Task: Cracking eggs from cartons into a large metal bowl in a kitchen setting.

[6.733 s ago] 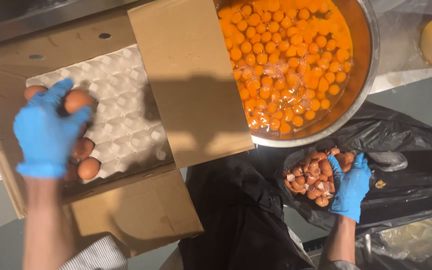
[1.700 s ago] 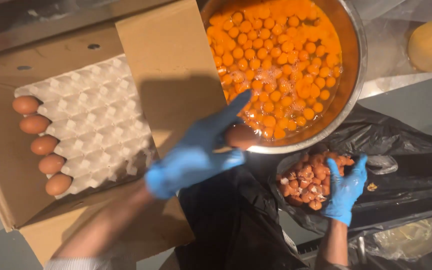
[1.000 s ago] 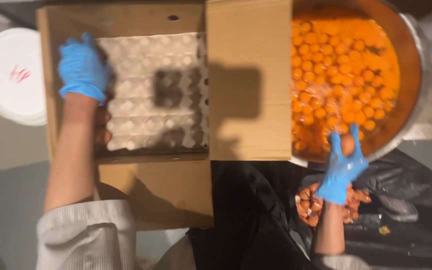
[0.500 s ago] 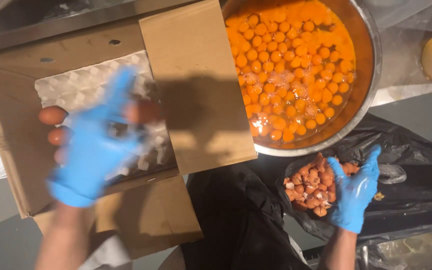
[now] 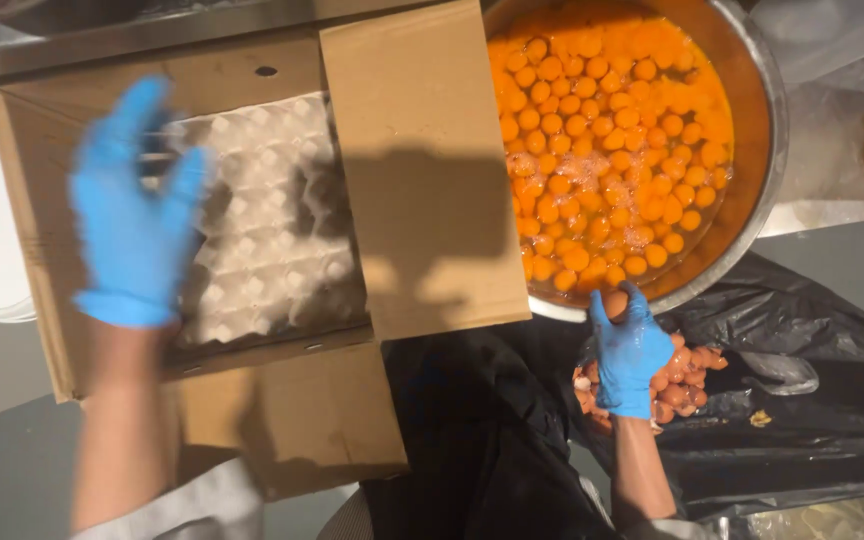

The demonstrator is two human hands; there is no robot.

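1 egg [image 5: 615, 302] pinched in right grip [image 5: 628, 345]; left grip [image 5: 137, 215] spread above tray [image 5: 272, 230].

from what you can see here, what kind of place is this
Most likely a commercial kitchen or bakery prep area. A big metal bowl holds dozens of cracked egg yolks, a cardboard box holds bulk egg trays, and both hands wear blue gloves.

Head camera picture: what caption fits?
Right hand holds an egg at the bowl's rim; left hand hovers over the egg tray.
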